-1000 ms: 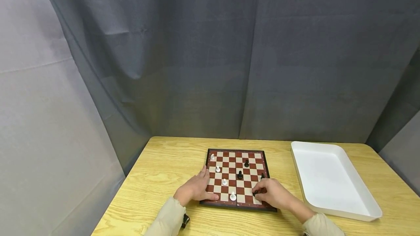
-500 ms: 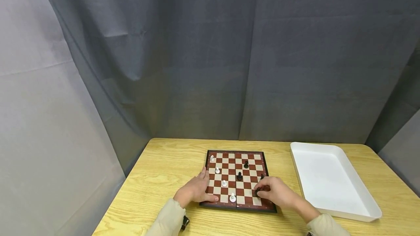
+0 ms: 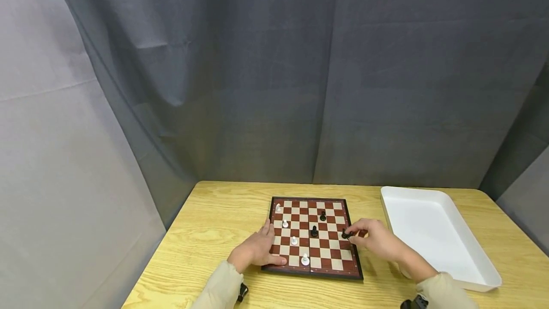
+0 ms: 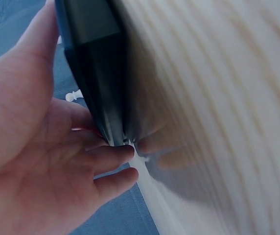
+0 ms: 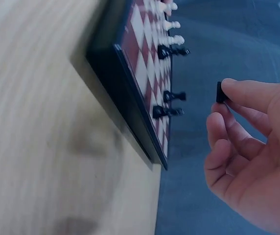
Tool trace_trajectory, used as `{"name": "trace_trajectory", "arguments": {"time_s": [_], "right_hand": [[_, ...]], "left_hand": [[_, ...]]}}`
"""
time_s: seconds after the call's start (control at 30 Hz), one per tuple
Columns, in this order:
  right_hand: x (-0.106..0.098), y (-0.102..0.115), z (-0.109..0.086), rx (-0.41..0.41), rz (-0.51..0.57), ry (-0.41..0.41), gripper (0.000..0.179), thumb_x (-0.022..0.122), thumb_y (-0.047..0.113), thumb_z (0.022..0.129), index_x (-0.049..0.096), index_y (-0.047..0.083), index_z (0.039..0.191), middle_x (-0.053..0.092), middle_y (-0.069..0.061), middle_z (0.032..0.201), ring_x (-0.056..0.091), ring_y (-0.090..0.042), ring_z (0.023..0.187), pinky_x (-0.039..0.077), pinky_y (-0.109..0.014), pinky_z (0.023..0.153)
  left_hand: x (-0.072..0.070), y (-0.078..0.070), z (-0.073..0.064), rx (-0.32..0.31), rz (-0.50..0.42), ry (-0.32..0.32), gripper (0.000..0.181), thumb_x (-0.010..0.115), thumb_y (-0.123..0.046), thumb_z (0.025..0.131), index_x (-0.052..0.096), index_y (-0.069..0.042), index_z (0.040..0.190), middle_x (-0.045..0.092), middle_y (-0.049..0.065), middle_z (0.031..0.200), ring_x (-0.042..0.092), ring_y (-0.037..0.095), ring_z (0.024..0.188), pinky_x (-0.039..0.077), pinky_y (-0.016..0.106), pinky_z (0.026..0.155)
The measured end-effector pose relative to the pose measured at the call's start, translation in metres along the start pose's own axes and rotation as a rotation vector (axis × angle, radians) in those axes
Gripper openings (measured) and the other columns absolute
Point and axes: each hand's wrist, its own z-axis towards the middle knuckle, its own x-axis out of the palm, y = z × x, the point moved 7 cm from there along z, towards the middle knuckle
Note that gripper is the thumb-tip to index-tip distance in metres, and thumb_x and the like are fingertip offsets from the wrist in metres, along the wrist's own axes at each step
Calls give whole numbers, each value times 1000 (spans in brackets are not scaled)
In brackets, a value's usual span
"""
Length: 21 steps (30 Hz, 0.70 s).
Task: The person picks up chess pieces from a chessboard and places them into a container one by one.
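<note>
A red-and-cream chessboard [image 3: 326, 242] with a dark frame lies on the table, bearing several white and black chess pieces. My left hand [image 3: 257, 246] rests along its left edge, thumb over the near left corner and fingers extended. Between thumb and fingers, my right hand [image 3: 377, 240] pinches a black chess piece [image 5: 221, 92], held above the board near its right edge; the fingertips hide most of its shape. A black pawn [image 3: 314, 231] stands near the middle, with another black piece [image 3: 323, 215] farther back. White pieces, including a white pawn [image 3: 305, 259], stand on the left half.
On the right of the wooden table [image 3: 206, 232] sits a white rectangular tray [image 3: 437, 237], close to my right forearm. Grey curtains [image 3: 274, 85] hang behind the table and at both sides.
My right hand has lifted the black chess piece from the near right squares and moved right and away from me, toward the board's right edge. The left hand stays in place.
</note>
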Motion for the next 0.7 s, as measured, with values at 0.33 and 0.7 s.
{"name": "trace_trajectory", "arguments": {"time_s": [0.33,0.7], "right_hand": [[-32,-9,-1,36,-80,-76,11,68,14,89,72,11,98,65,2,94,55,-10,77,47,-28,63],[-53,-25,-4,78,-126,-90,13,68,13,88,72,10,99,67,1,93,57,-12,78,48,-29,63]], "left_hand": [[-2,-1,0,8,8,-2,107,59,-66,79,18,3,149,6,21,156,18,29,141,27,41,109],[-1,-1,0,-1,0,5,107,60,-66,79,18,2,150,5,20,156,19,29,141,28,41,109]]}}
